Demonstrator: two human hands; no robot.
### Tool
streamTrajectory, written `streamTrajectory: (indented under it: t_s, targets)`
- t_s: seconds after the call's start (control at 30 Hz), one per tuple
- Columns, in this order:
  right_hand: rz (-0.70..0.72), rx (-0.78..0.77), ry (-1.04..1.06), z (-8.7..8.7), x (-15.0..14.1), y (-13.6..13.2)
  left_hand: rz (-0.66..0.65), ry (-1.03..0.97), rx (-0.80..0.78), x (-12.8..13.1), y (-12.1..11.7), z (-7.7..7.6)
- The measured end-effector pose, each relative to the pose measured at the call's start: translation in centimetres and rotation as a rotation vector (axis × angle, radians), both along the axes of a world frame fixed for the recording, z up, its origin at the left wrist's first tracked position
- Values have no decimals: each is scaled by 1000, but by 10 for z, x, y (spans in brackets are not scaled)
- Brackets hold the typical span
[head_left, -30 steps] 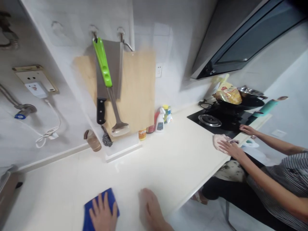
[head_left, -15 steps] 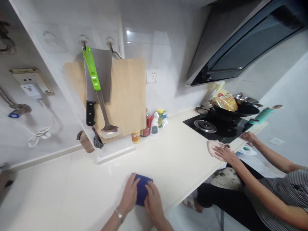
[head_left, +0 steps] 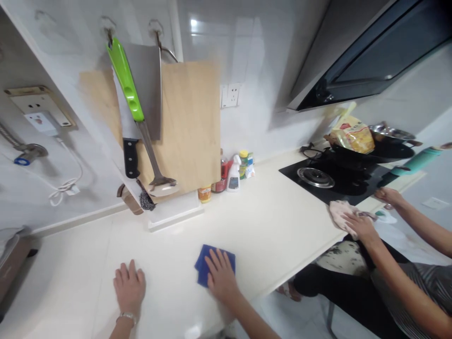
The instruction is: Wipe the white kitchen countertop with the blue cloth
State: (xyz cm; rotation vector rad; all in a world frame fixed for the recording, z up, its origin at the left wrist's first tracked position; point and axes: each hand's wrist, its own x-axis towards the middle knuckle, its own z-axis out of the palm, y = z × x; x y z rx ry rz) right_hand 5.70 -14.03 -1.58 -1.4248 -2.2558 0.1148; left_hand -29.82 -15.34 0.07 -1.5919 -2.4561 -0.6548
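Observation:
My left hand (head_left: 129,287), with a bracelet at its wrist, lies palm down on the white countertop (head_left: 169,278), its fingers stretched out and nothing held. My right hand (head_left: 222,275) rests on a folded blue cloth (head_left: 205,264), fingers spread flat over its top and partly covering it. The cloth lies flat on the counter, its layers slightly offset at the left side. A wide stretch of counter separates my two hands.
A co-worker's hand (head_left: 362,226) presses a pink cloth (head_left: 341,212) beside the black cooktop (head_left: 339,179). A spray bottle (head_left: 233,175) and jars stand along the wall. A cutting board (head_left: 192,132), knives and a green-handled ladle (head_left: 129,89) hang above the counter.
My left hand has left the blue cloth and moved left onto the bare counter. My right hand stays on the cloth, which now looks turned and less neatly stacked. The view has shifted.

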Motion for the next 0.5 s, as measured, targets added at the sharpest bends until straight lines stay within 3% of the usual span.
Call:
streamTrajectory:
  t_s: [0.13, 0.3, 0.5]
  targets:
    - [-158, 38, -59, -5, 54, 22, -5, -7, 14, 7, -1, 1]
    - [-402, 18, -187, -10, 115, 71, 18, -12, 2, 5, 2, 0]
    - [-641, -52, -205, -11, 138, 146, 7, 11, -39, 3, 2, 0]
